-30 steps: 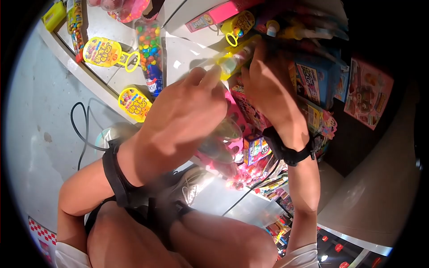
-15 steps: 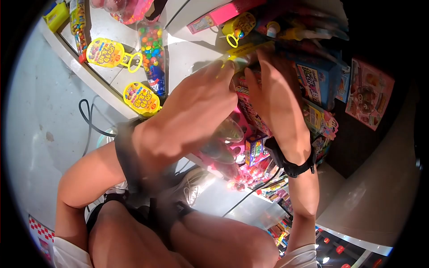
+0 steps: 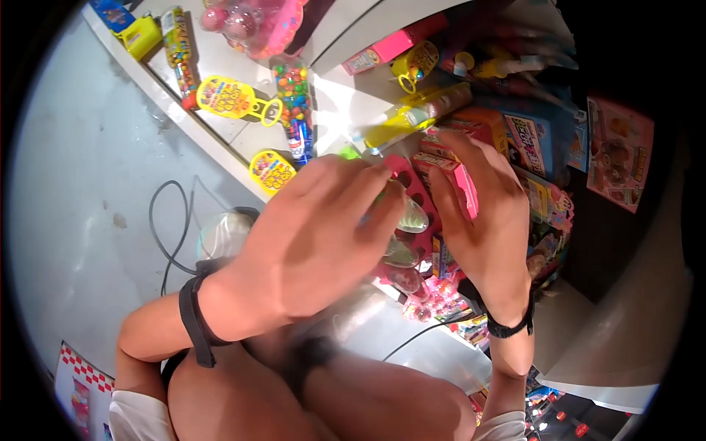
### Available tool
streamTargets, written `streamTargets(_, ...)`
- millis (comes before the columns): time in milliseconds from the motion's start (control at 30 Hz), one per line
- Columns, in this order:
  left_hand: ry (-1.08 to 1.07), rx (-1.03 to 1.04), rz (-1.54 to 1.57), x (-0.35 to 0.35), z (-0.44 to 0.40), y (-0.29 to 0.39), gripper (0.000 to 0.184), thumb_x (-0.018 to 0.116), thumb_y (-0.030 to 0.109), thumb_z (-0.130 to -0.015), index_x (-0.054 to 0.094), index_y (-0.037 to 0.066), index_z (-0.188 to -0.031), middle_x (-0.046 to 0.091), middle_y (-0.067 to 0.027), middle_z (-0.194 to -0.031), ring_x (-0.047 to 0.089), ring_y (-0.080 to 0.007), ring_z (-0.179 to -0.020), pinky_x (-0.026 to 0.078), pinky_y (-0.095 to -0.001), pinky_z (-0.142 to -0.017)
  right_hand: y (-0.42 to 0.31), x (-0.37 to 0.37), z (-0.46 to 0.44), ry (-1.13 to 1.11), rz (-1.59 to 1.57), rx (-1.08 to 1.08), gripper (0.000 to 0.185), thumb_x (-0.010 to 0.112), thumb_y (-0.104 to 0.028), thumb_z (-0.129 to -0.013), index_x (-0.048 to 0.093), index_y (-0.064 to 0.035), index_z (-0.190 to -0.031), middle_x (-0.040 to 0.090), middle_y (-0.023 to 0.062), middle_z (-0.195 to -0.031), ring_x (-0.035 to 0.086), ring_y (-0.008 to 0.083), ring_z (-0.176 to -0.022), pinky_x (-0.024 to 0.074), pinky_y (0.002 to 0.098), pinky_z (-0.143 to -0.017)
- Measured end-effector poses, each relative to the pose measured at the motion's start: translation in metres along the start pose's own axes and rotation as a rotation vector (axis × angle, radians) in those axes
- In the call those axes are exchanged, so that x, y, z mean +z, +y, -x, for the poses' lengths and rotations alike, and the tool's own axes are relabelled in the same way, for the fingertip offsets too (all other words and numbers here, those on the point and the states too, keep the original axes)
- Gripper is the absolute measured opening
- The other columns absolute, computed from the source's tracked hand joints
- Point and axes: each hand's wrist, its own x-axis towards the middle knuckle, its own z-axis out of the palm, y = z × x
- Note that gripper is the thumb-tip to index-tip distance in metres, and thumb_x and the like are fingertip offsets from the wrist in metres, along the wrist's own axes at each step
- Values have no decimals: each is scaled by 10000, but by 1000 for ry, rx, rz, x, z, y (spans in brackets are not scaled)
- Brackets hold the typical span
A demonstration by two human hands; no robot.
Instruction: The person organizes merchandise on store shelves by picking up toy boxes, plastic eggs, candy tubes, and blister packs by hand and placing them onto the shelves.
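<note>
My left hand (image 3: 316, 228) is over the display with its fingers curled. A bit of green (image 3: 349, 152) shows by its fingertips, and what it holds, if anything, is hidden. My right hand (image 3: 489, 213) has thumb and fingers apart, above a pink box (image 3: 462, 185). Whether it touches the box I cannot tell. Just beyond both hands lies a yellow tube (image 3: 415, 117) with a clear part. Between the hands stands a pink holder (image 3: 403, 173) with round holes, and clear oval-ended packs (image 3: 413, 218) lie beside it.
On the white shelf (image 3: 254, 70) lie a tube of coloured candies (image 3: 296, 110), yellow candy packs (image 3: 226, 98) and a pink tray pack (image 3: 265, 26). Blue boxes (image 3: 537, 140) stand at right. A black cable (image 3: 156, 228) loops on the floor at left.
My hands have drawn apart and back from the yellow tube, which now shows more fully. The view has shifted, so the shelf goods appear farther right and lower.
</note>
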Motion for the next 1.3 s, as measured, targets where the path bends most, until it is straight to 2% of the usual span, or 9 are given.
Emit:
streamTargets(133,124,-33,1,-15,29,-19,296,766,79,-758,683,26,-1037,633,-105,-1035,635,-301,-937,527,-386,-798,-12,-14,29,88,33,3,322,715,-50,-854,679,-7,-1171,691,167,-1129,663,351,-985,518,422,-878)
streamTargets(367,177,-368,-113,-32,67,-57,317,724,19,-794,618,27,-1092,623,-142,-1052,611,-369,-953,512,-423,-819,-29,-27,104,133,-87,214,316,715,-33,-844,699,-12,-1159,701,154,-1119,662,334,-991,517,409,-893)
streamTargets(533,319,-265,-209,-44,52,-77,438,693,-37,-803,600,22,-1228,606,-179,-1209,600,-384,-1099,505,-438,-929,-39,-7,167,130,-208,454,255,714,-65,-868,725,-23,-1120,704,142,-1132,659,312,-1029,519,401,-908)
streamTargets(600,226,-255,-200,-46,44,-84,537,692,-70,-795,591,61,-1306,588,-162,-1324,582,-367,-1192,499,-423,-989,-42,0,179,95,-214,458,262,720,-67,-870,718,-33,-1130,707,131,-1137,659,306,-1033,515,403,-911)
streamTargets(733,96,-160,-338,-40,31,-106,545,661,-87,-799,585,61,-1318,581,-146,-1337,542,-355,-1246,443,-437,-1055,-48,12,190,115,-234,491,280,729,-66,-862,708,-38,-1141,707,121,-1150,659,309,-1034,514,407,-902)
streamTargets(1000,59,-82,-300,-39,24,-117,419,662,-87,-784,607,32,-1182,606,-140,-1287,561,-366,-1187,461,-434,-1016,-54,26,165,151,-266,349,296,754,-60,-825,708,-64,-1118,709,97,-1079,668,327,-952,535,419,-836)
streamTargets(1100,41,-62,-254,-39,22,-119,371,662,-90,-777,595,24,-1123,618,-135,-1262,583,-371,-1124,475,-430,-977,-60,28,141,125,-354,178,262,758,-74,-828,714,-66,-1086,699,98,-984,673,304,-844,558,396,-730)
streamTargets(1200,4,19,-243,-42,16,-122,347,628,-65,-797,594,40,-1126,617,-115,-1194,581,-350,-1107,458,-439,-972,-71,26,111,93,-387,48,222,757,-109,-838,717,-69,-1052,694,101,-944,670,299,-826,555,397,-717)
streamTargets(1300,-49,10,-272,-49,14,-117,395,625,-77,-765,598,43,-1140,627,-114,-1151,581,-346,-1103,460,-427,-965,-79,37,81,4,-343,-27,317,720,-156,-866,662,-44,-1157,652,134,-1125,664,310,-907,552,401,-755)
